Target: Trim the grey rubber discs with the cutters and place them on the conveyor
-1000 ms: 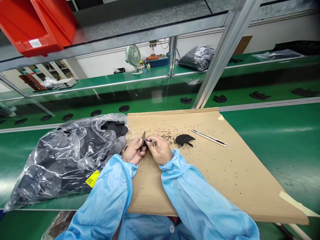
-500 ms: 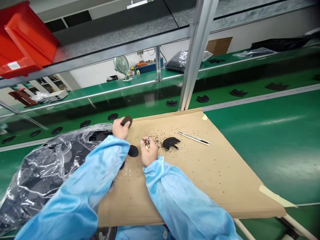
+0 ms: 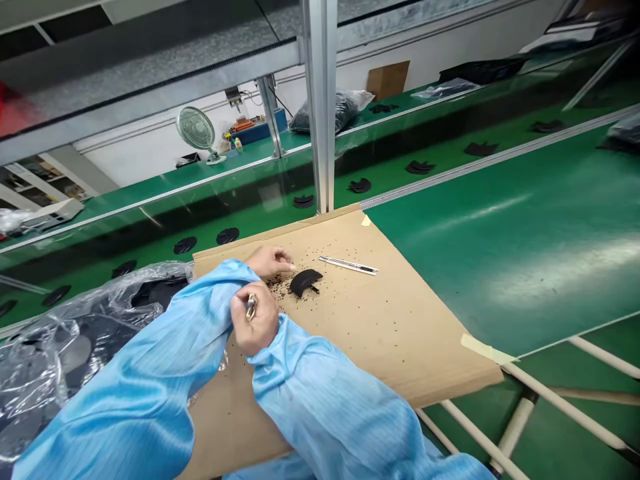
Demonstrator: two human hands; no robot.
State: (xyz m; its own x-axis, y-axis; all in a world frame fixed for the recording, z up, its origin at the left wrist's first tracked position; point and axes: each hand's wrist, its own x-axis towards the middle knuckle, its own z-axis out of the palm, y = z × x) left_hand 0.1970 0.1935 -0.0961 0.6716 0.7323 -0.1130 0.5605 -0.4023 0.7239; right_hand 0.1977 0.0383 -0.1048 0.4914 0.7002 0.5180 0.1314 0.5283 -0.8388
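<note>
My left hand (image 3: 273,261) reaches low over the brown paper (image 3: 350,320), its fingers stretched out and holding nothing, near the left end of a black curved piece (image 3: 305,283). My right hand (image 3: 256,319) is closed around a small metal tool (image 3: 251,306), just in front of my left wrist. Small black crumbs are scattered around the curved piece. A slim cutter (image 3: 349,266) lies behind it to the right. Beyond the paper's back edge, a black disc (image 3: 228,235) rests on the green strip.
A clear plastic bag (image 3: 55,373) of black pieces fills the left side. An upright metal post (image 3: 321,113) stands behind the paper. More black pieces line the green strip; a fan (image 3: 196,129) stands farther back.
The view has turned to the right. My left hand has let go of the black disc, now on the green strip, and has moved toward the curved piece. My right hand still holds the tool.
</note>
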